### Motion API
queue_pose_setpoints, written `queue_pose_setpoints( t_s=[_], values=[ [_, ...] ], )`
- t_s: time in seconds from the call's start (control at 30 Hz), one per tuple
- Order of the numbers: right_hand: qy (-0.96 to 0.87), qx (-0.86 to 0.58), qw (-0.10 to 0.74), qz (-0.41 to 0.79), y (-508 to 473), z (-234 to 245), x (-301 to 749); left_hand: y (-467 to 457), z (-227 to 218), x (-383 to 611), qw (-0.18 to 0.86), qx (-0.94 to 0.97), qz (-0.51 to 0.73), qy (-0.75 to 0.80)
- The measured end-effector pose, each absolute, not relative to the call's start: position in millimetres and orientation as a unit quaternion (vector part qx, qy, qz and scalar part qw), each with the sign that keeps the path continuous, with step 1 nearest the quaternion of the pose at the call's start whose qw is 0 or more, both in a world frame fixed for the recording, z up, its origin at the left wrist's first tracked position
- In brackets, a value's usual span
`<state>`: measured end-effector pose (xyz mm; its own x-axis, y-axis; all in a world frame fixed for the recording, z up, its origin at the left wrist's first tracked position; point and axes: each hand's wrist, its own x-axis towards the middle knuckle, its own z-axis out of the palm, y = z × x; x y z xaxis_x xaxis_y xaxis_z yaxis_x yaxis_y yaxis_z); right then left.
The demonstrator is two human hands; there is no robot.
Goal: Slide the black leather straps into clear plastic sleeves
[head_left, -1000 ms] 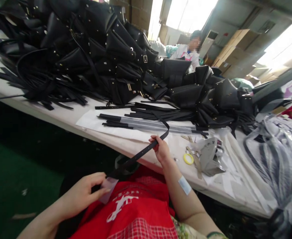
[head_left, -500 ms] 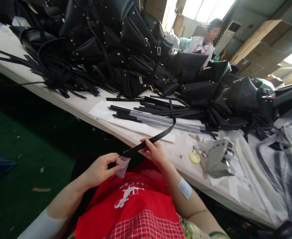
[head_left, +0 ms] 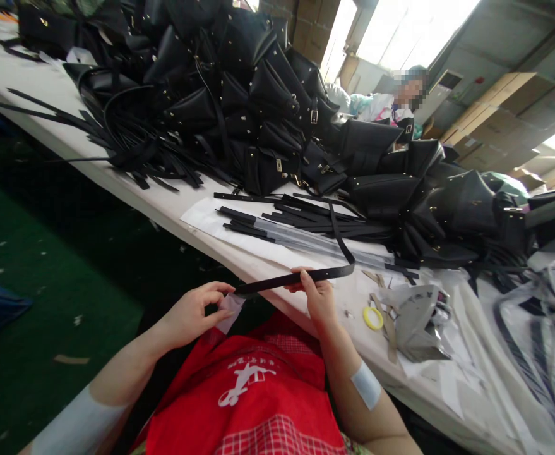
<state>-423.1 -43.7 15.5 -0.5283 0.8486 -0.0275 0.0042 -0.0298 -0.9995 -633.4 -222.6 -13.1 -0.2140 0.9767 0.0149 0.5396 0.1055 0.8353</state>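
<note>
My left hand (head_left: 192, 312) pinches a small translucent plastic piece (head_left: 230, 310) at the near end of a long black strap (head_left: 300, 277). My right hand (head_left: 319, 297) grips the same strap further along, holding it nearly level just above the table's front edge. Beyond my right hand the strap bends up and runs back to a bundle of black straps (head_left: 300, 222) lying on white paper. Both hands are closed on the strap, over my red apron.
A big heap of black handbags (head_left: 268, 95) covers the white table (head_left: 130, 189). A yellow tape ring (head_left: 373, 318) and grey paper scraps (head_left: 417, 319) lie right of my hand. Clear plastic bags (head_left: 533, 328) pile at the right. Another person (head_left: 391, 104) sits behind the heap. Green floor lies at the left.
The strap has risen from a slant to nearly level. My left hand has moved up and closer to the right hand, sliding the plastic piece along the strap's end.
</note>
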Motion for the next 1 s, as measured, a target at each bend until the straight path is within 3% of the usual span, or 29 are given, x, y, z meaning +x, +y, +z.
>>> queue_pose_setpoints(
  t_s=[0.2, 0.53, 0.77, 1.0],
  values=[
    [-0.617, -0.333, 0.356, 0.618, -43, 28, -418, -220, -20, -635, 0.325, 0.554, 0.356, 0.679],
    [-0.651, -0.32, 0.297, 0.621, -46, 18, -415, -210, -9, -634, 0.355, 0.574, 0.354, 0.648],
    [-0.631, -0.324, 0.352, 0.611, -44, 24, -410, -204, -10, -630, 0.359, 0.569, 0.361, 0.646],
    [-0.659, -0.314, 0.278, 0.625, -48, 16, -411, -206, -8, -629, 0.371, 0.557, 0.365, 0.647]
  ],
)
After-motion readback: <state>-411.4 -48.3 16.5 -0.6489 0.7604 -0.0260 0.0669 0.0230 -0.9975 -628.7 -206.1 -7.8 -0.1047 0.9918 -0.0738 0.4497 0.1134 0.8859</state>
